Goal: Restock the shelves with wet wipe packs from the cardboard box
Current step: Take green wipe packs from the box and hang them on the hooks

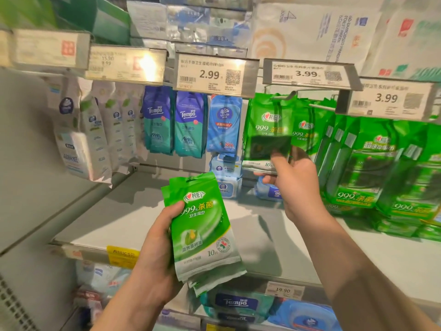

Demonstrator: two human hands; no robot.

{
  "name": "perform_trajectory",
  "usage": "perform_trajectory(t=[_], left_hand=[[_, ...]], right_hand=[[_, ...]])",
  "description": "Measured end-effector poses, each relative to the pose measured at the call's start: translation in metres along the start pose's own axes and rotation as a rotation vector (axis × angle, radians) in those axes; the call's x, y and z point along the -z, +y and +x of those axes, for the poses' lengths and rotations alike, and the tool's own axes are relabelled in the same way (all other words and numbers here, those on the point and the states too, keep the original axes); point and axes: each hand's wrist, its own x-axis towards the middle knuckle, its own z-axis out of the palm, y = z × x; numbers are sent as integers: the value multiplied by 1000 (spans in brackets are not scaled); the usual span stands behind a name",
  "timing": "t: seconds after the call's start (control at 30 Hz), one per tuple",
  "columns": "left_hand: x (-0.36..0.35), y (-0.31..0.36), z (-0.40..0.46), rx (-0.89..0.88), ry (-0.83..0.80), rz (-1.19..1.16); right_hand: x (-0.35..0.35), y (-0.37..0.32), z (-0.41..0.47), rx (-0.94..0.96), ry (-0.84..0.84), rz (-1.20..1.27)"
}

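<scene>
- The left hand (156, 247) grips a fanned stack of green wet wipe packs (205, 225), thumb across the front near the top, fingers curled behind; held low at about six o'clock, it likely serves as the reserve to draw from
- The right hand (290, 177) pinches the bottom edge of a single green pack (266, 134) at about two o'clock, thumb in front and fingers beneath; its top reaches the hook (285, 95), so it looks to be in the act of being hung, though blur hides whether the hole is threaded
- More green packs (307, 132) hang just behind it on the same peg, under the 3.99 price tag (307, 74)
- At ten o'clock, Tempo packs (175, 123) and a blue Vinda pack (223, 123) hang on neighbouring pegs
- The grey shelf (133, 223) below carries blue-and-white wipe tubs (225, 174) at its back and larger green multipacks (372, 163) at three o'clock
- The cardboard box is out of view
</scene>
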Motion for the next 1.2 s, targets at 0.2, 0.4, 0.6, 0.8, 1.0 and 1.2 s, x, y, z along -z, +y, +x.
perform_trajectory(t=[0.2,0.4,0.6,0.8,1.0,1.2], left_hand=[[1,-3,-1,14,-9,2],[1,-5,-3,8,-1,14],[0,-9,-1,25,11,20],[-2,-16,2,38,5,2],[-15,-23,8,60,-35,23],[-27,-35,15,60,-81,83]], right_hand=[[-13,4,22,-135,111,136],[-10,26,34,-250,94,197],[3,42,33,-368,29,306],[21,40,10,-381,31,146],[34,10,-41,-429,-387,-131],[37,-7,-74,-309,-631,-484]])
